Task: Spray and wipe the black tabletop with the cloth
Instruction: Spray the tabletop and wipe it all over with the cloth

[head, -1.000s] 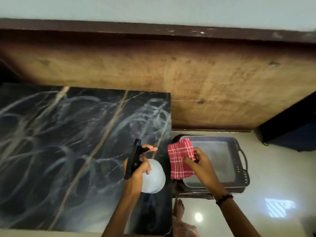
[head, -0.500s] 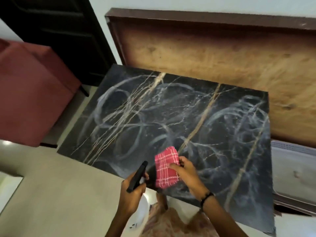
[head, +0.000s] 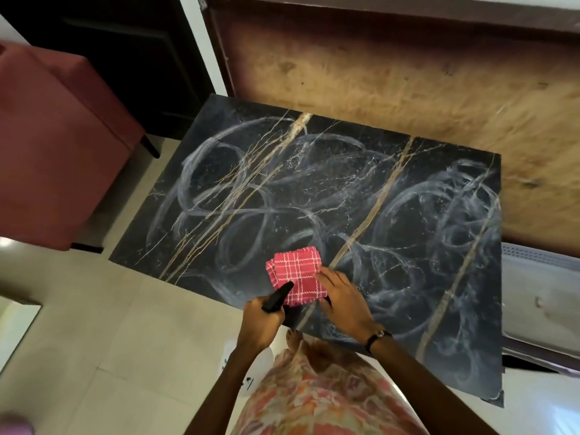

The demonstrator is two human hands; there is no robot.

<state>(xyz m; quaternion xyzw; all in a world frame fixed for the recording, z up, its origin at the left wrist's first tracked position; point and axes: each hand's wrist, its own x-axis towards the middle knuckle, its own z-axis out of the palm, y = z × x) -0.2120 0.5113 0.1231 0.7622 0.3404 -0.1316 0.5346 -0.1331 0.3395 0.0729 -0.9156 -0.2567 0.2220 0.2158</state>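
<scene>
The black marble tabletop (head: 314,199) has gold veins and white swirled smears all over it. A folded red checked cloth (head: 296,274) lies flat near its front edge. My right hand (head: 340,298) rests on the cloth's right side, fingers pressing it onto the table. My left hand (head: 262,321) grips the spray bottle (head: 277,296) by its black head, which points up over the cloth's near corner. The bottle's white body hangs below my left wrist, mostly hidden.
A red upholstered chair (head: 53,146) stands left of the table. A brown wooden board (head: 408,73) leans behind it. A grey tray (head: 539,296) sits at the right, below table level. Pale floor tiles (head: 110,340) lie in front.
The view swung left from the tray to the whole tabletop. My right hand carried the cloth from beside the tray and set it flat on the table. My left hand kept the bottle.
</scene>
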